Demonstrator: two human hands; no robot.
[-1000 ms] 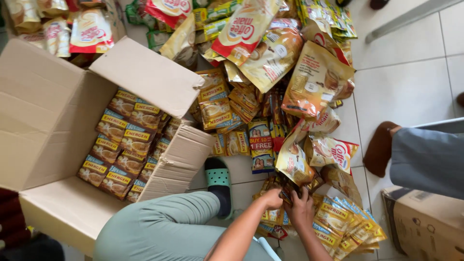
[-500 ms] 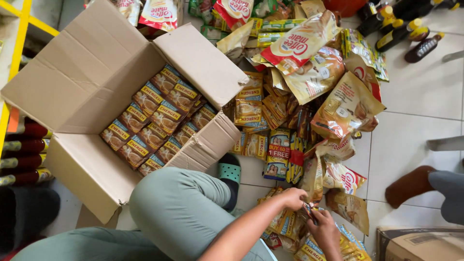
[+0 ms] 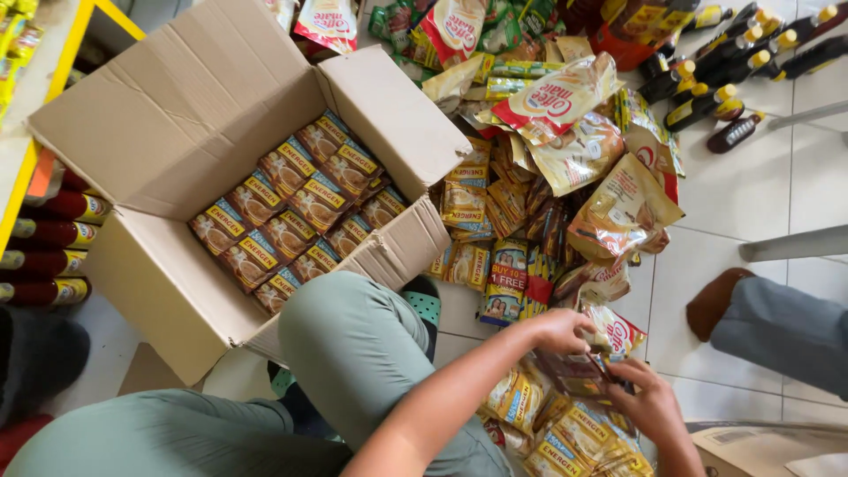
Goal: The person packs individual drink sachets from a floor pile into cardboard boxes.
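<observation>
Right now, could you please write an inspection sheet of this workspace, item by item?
Surface: white tiled floor, largely covered by goods.
Job's things: sachet strips under both hands; open cardboard box with brown sachet packs in rows.
Clutter: heap of pouches; dark bottles at the top right.
Grippers: left hand and right hand both pinch a small dark item.
Cables: nothing seen.
Surroundings: yellow shelf with red bottles; another person's foot at the right.

yellow-brown sachet strip (image 3: 594, 375), gripped, above floor pile
</observation>
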